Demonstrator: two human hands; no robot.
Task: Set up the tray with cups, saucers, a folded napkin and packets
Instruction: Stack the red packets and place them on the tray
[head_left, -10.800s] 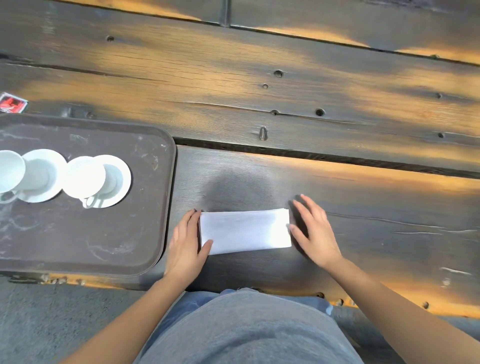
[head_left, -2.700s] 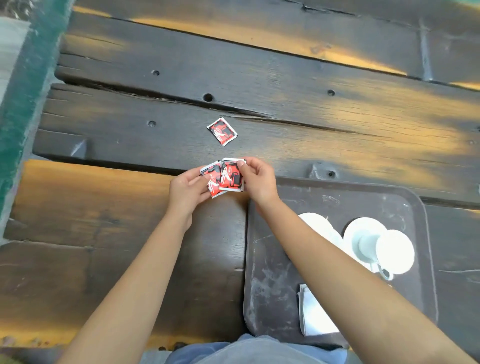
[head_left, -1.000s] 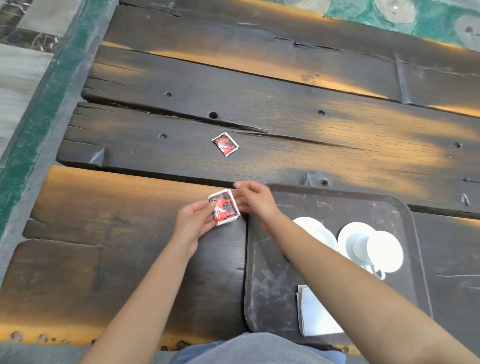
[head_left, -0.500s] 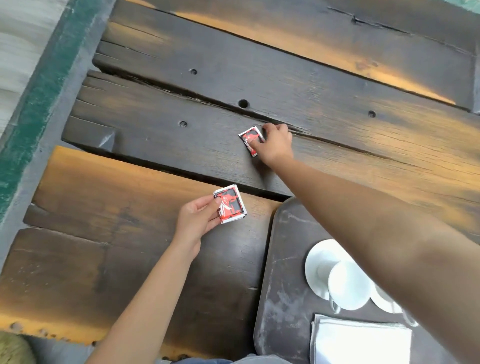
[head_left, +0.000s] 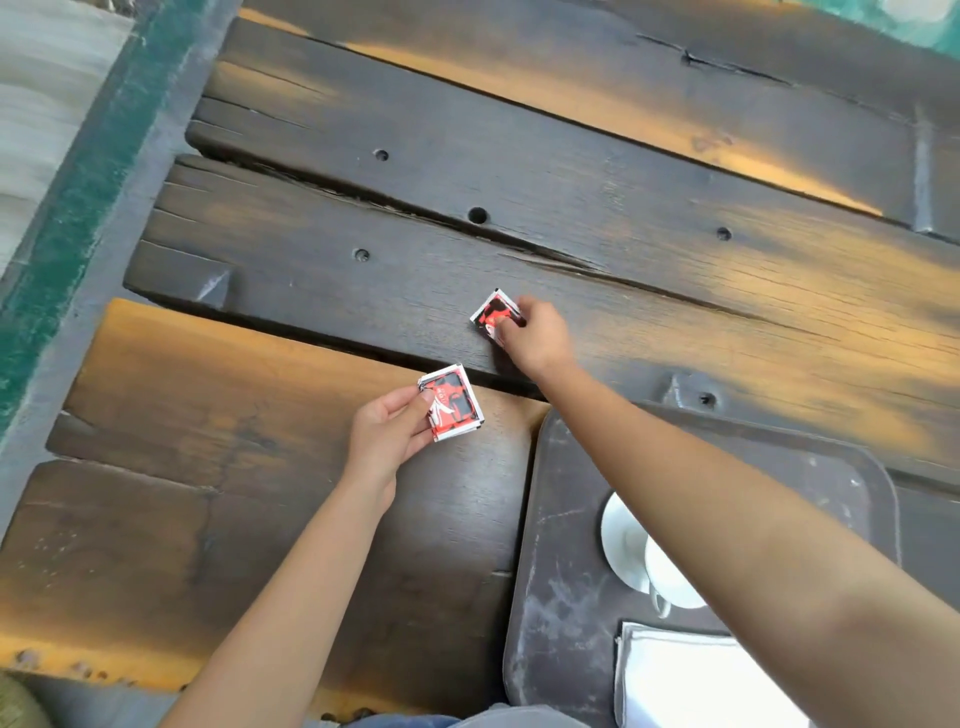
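**Last packet pinched on the far plank**

Head view: since half a second ago, the right hand (head_left: 535, 335) has closed its fingertips on the loose packet (head_left: 493, 313), one edge of which now appears raised off the tabletop (head_left: 675, 249). The left hand (head_left: 387, 436) is shut on a small stack of packets (head_left: 451, 402), held just off the tray's (head_left: 566, 597) far-left corner.

The packets are judged light, thin and floppy, with slick printed faces; an edge or corner pinch is best, since a flat packet resists lifting.

On the tray, a cup (head_left: 670, 577) on its saucer (head_left: 621, 540) and the folded napkin (head_left: 691, 680) are partly hidden by the right forearm. Any second cup is hidden. The reach itself is unobstructed; the plank gap near the packet could catch a dropped one.
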